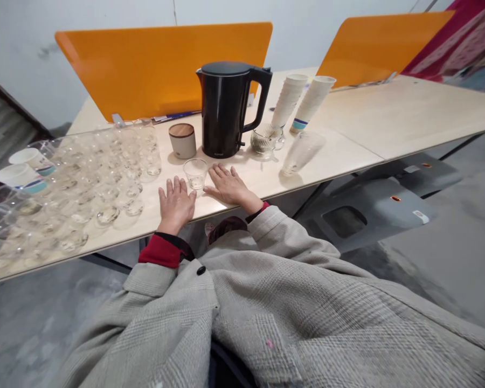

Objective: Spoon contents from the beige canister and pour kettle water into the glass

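Observation:
My left hand [174,205] lies flat on the table near its front edge, fingers stretched out and holding nothing. My right hand [229,186] also rests flat on the tabletop with its fingers apart. Between them stands a clear plastic cup [196,173], upright; no liquid shows in it. Just behind it are a beige canister [182,144] with a wooden lid and a black electric kettle [222,110]. To the right of the kettle sits a ribbed glass cup with a handle [264,140], with something dark inside.
Many clear cups [105,178] crowd the table's left side, with two paper cups [22,178] among them. Stacked paper cups [289,99] and a clear cup stack [302,152] stand right of the kettle. Orange dividers [161,70] line the back. Grey stools [380,210] sit at the right.

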`<state>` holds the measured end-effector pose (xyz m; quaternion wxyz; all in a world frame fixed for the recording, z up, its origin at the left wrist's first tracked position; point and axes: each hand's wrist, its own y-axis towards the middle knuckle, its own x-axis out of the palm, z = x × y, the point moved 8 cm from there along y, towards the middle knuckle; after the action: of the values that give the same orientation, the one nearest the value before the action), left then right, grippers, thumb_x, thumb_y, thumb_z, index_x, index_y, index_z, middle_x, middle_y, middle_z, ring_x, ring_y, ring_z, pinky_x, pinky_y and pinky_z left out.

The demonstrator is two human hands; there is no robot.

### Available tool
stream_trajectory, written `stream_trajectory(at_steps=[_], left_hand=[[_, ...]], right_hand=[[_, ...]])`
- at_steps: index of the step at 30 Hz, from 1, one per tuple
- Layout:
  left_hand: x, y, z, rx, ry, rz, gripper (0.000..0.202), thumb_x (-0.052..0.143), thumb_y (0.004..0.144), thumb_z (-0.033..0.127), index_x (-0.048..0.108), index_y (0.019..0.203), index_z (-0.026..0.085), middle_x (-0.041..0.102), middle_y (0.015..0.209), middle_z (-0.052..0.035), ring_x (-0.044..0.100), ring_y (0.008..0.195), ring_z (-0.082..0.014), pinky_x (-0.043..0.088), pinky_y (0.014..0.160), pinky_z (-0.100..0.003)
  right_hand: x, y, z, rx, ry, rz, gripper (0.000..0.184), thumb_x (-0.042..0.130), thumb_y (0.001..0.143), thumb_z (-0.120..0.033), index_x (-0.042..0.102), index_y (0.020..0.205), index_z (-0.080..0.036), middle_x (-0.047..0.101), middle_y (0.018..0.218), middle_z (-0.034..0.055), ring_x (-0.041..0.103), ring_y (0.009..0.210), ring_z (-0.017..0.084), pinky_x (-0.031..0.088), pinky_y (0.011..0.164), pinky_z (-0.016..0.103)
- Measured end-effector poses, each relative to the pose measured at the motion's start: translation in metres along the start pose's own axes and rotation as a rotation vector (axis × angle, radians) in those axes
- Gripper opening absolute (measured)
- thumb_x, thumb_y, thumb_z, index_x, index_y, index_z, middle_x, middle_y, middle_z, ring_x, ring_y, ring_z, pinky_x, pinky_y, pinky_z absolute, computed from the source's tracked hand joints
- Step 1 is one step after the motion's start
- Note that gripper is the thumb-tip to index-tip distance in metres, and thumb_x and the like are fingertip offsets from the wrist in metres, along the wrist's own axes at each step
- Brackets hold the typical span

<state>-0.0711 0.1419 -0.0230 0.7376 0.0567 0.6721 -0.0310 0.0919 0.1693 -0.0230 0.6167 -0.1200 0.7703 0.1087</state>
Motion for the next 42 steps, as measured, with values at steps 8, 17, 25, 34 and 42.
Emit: stream_trajectory(at_steps=[8,17,25,34,42], left_hand=[[-0.001,-0.002,0.001,0.000,0.012,-0.035,0.074,0.022,0.112,0.045,0.028,0.174,0.006,0.020,0.185,-0.0171,0.016,0.173,-0.0382,0.016,0.139,-0.063],[0.000,-0.002,0.001,-0.006,-0.006,-0.026,0.073,0.022,0.112,0.046,0.029,0.174,0.006,0.020,0.185,-0.0161,0.015,0.174,-0.0375,0.014,0.140,-0.062],[-0.001,-0.003,0.002,-0.019,0.022,-0.048,0.074,0.021,0.113,0.046,0.027,0.174,0.007,0.019,0.186,-0.0141,0.015,0.174,-0.0367,0.015,0.140,-0.060],[-0.001,-0.006,0.002,-0.006,0.046,-0.040,0.073,0.021,0.113,0.047,0.028,0.174,0.008,0.020,0.185,-0.0141,0.016,0.174,-0.0356,0.017,0.140,-0.061],[-0.001,-0.007,0.003,0.003,0.028,-0.015,0.072,0.022,0.113,0.046,0.030,0.173,0.006,0.023,0.184,-0.0158,0.019,0.173,-0.0370,0.019,0.140,-0.062]], right_hand=[[0.000,-0.001,-0.001,-0.014,0.010,-0.002,0.083,0.035,0.112,-0.061,0.031,0.172,-0.004,0.021,0.184,0.0235,0.016,0.173,0.038,0.013,0.138,0.066],[0.002,-0.001,0.001,-0.029,-0.011,0.018,0.084,0.035,0.111,-0.064,0.033,0.171,-0.006,0.023,0.183,0.0239,0.019,0.172,0.039,0.015,0.137,0.066],[0.006,0.001,0.002,-0.028,-0.035,0.001,0.086,0.032,0.111,-0.064,0.029,0.172,-0.004,0.022,0.183,0.0232,0.018,0.172,0.038,0.016,0.138,0.066],[0.010,0.000,0.003,-0.031,-0.062,0.010,0.086,0.032,0.111,-0.064,0.030,0.172,-0.004,0.023,0.183,0.0231,0.018,0.172,0.038,0.018,0.137,0.066],[0.012,0.002,0.004,-0.032,-0.064,0.018,0.084,0.030,0.110,-0.064,0.032,0.172,-0.008,0.023,0.183,0.0225,0.019,0.172,0.038,0.019,0.137,0.067]])
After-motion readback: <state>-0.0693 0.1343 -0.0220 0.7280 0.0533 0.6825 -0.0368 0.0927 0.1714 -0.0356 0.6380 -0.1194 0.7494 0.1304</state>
